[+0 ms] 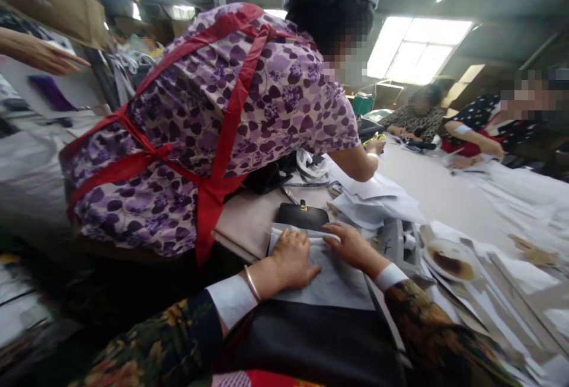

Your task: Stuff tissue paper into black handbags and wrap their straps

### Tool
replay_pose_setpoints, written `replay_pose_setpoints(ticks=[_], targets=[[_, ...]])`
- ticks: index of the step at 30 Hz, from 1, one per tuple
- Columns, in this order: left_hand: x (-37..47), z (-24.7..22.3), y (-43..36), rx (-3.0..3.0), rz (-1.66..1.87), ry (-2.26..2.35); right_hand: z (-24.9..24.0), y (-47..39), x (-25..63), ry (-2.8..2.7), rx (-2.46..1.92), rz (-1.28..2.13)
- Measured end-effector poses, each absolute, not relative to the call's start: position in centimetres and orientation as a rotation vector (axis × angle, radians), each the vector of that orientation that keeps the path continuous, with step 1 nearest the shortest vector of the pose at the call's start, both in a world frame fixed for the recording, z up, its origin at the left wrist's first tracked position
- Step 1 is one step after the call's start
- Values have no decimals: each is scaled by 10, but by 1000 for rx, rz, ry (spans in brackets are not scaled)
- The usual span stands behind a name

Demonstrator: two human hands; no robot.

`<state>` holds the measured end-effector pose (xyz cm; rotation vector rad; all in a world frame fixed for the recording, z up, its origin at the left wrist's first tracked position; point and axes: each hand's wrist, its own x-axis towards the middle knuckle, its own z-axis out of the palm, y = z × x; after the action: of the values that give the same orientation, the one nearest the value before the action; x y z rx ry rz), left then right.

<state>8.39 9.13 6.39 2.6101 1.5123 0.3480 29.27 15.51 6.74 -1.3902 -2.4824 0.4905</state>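
Observation:
A pale grey sheet (329, 292) lies in front of me. My left hand (288, 259) rests on it palm down, thumb out to the side and fingers a little bent, gripping nothing that I can see. At the sheet's far right edge, my right hand (353, 246) is open with its fingers stretched inward over it; what lies under the fingertips is hidden. Just beyond both hands is a black purse (299, 215) with a small gold clasp, partly covered by the sheet's far edge. Smooth black material (311, 339) shows below the sheet, nearest to me.
A co-worker in a purple floral top (267, 90) leans over the table close at left. To the right are a grey plastic holder (398, 245), a dish with brown residue (451, 258) and strewn paper (377, 203). Other people work farther along the table.

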Motion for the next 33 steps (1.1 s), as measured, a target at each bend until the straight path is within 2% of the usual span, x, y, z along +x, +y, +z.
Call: replay_pose_setpoints(ticks=[4, 12, 20, 25, 33], targets=[[83, 63, 91, 2575, 351, 1529, 65, 200, 270, -2355, -1687, 398], [79, 66, 89, 2510, 399, 1506, 44, 238, 223, -2485, -1766, 344], [77, 64, 92, 2538, 375, 1488, 100, 215, 227, -2398, -1711, 128], [77, 64, 91, 2504, 377, 1476, 119, 155, 247, -2326, -1569, 365], [65, 64, 85, 2533, 510, 1252, 62, 93, 271, -2026, -1319, 636]])
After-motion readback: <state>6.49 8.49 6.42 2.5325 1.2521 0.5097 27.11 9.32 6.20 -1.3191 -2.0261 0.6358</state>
